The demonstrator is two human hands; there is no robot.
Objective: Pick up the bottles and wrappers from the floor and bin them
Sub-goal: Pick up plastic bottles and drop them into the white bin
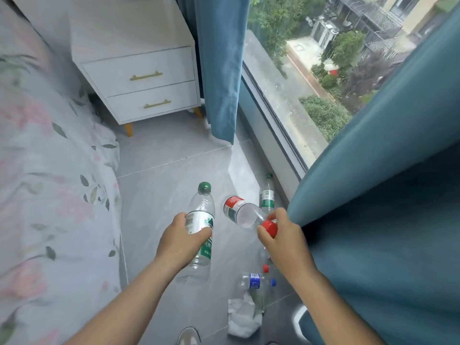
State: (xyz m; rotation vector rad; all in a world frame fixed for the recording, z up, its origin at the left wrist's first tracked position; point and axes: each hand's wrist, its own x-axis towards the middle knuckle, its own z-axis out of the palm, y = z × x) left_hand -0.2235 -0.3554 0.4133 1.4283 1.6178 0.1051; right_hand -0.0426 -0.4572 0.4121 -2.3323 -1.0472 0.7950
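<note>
My left hand (183, 239) grips a clear bottle with a green cap and green label (200, 215) around its middle, held above the floor. My right hand (280, 235) pinches the red cap end of a clear bottle with a red and green label (240, 210), which points away to the left. On the grey tile floor lie a green-capped bottle (267, 195) by the window, a blue-labelled bottle (256, 281), a red-capped bottle (265, 268) partly hidden under my right wrist, and a crumpled white wrapper (242, 317).
A bed with a floral cover (54, 195) fills the left side. A white two-drawer nightstand (142, 80) stands at the back. Teal curtains (385, 195) hang right and at the back beside a floor-level window (298, 95). A clear object (188, 336) shows at the bottom edge.
</note>
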